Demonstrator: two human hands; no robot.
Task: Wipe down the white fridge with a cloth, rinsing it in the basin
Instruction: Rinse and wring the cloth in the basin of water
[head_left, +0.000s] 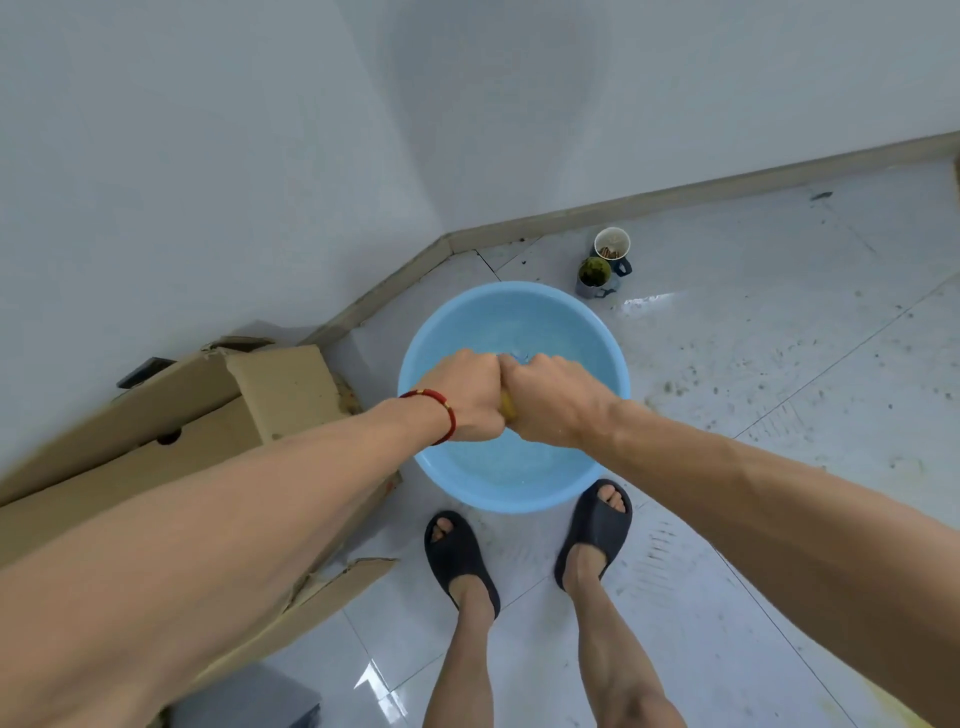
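Both fists over blue basin (597, 332), knuckles pressed together. Left hand (465, 397) clenched round yellow cloth (508, 408); right hand (553, 397) clenched round same cloth. Only a small yellow sliver showing between the two fists, rest hidden inside the grips. Red cord bracelet (441, 410) on left wrist.

Basin on tiled floor (779, 364), holding water, ripples at the far side just beyond the knuckles. Sits near the wall corner, just ahead of two feet in black slippers (457, 556). Right slipper toe at the basin rim, touching or nearly, can't tell which.

Cardboard box (208, 415) left of basin, flaps open and torn, partly under left forearm. Two mugs (605, 260) on floor beyond basin, just beside each other, near the skirting board; one with dark green contents, one with brownish bits inside. Floor to the right speckled with dirt and scuff marks, wet sheen near the mugs.

Fridge out of frame.
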